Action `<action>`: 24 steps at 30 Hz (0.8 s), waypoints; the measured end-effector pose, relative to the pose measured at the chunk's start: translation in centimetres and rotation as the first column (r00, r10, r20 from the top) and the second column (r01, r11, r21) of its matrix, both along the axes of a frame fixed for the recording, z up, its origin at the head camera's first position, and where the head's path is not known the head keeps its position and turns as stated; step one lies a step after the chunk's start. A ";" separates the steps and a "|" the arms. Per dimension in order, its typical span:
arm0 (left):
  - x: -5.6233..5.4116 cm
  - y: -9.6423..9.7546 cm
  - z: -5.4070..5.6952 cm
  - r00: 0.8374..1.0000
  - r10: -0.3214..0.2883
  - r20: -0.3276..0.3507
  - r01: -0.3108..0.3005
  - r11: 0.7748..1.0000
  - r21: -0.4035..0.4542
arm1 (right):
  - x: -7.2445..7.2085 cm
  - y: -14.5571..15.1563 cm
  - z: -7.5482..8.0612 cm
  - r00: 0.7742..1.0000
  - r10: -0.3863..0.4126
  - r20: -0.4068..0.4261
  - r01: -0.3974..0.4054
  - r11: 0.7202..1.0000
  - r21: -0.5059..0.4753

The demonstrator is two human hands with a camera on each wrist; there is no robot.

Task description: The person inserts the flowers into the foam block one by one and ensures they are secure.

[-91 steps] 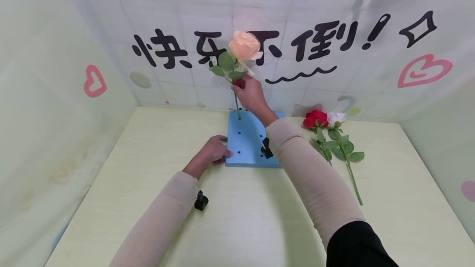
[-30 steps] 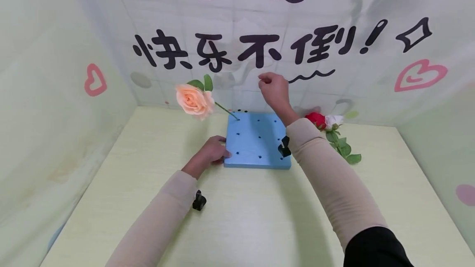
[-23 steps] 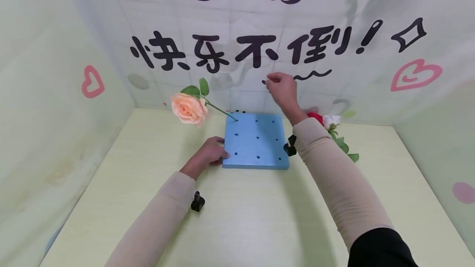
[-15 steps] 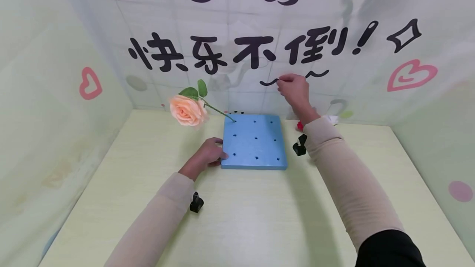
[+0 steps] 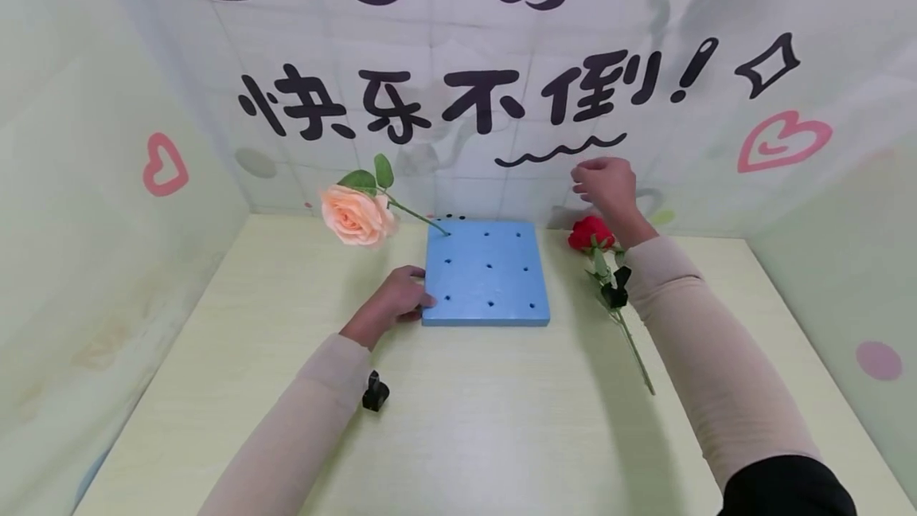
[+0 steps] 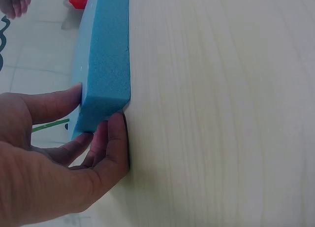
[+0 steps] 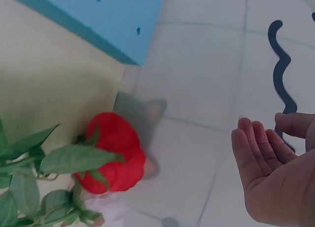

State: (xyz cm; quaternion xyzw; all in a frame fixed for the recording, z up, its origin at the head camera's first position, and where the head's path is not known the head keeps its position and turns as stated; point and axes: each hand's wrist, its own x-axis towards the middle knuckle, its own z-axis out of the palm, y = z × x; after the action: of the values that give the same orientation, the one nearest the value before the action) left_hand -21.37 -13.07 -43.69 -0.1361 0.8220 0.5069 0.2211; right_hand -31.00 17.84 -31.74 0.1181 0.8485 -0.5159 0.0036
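Note:
A blue foam board [image 5: 469,283] with rows of small holes lies on the table. My left hand [image 5: 396,295] pinches its near left corner, thumb on the top face and fingers against the side, as the left wrist view shows. From a far left hole leans a peach rose [image 5: 358,216], tilted left with its bloom out past the board. My right hand [image 5: 607,184] hovers above the table's back right, fingers loosely bent and holding nothing. Below it lies a red rose [image 5: 591,233]; in the head view the right forearm hides the white rose [image 7: 106,207] beside it.
Behind the board rises a white printed cloth [image 5: 401,189] with black lettering. Side cloths flank the pale wooden table [image 5: 444,404]. Small black cameras sit at both wrists; the right one [image 5: 616,289] overlaps the red rose's stem in the head view.
The right hand has let go of the peach rose and moved right, over the red rose. The peach rose has tipped to the left. The left hand has stayed at the board's corner.

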 end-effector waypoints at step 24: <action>-0.1 0.0 0.0 1.000 -0.010 0.008 0.010 1.000 -0.004 | 2.1 6.3 -4.7 0.957 0.111 0.267 -0.139 0.987 0.086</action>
State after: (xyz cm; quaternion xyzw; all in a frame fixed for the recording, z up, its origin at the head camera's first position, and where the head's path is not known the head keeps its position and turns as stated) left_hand -21.43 -13.08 -43.68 -0.1345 0.8227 0.5037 0.2266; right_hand -28.89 24.17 -36.48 0.1311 0.8720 -0.4498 0.1418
